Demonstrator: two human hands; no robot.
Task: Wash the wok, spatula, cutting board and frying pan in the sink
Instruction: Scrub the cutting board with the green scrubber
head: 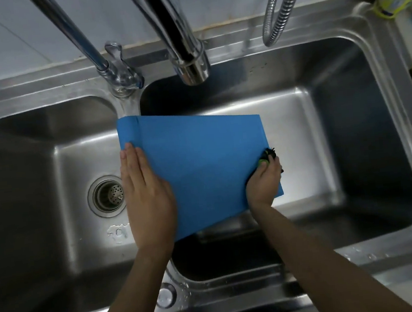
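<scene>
- Cutting board (201,166): blue, held tilted over the divider of the double sink (343,72), mostly above the right basin.
- Your left hand (145,191) lies flat on its left edge, fingers straight.
- Your right hand (265,182) curls round a green scrubber (265,159) at the board's right edge.
- Progress: board mid-scrub, judged unrinsed; no water visibly running.
- Wok, spatula, frying pan out of view; status unknown.

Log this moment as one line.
step: scrubbing | flat blue plastic cutting board | left hand steadies | right hand grips green-black scrubber
</scene>
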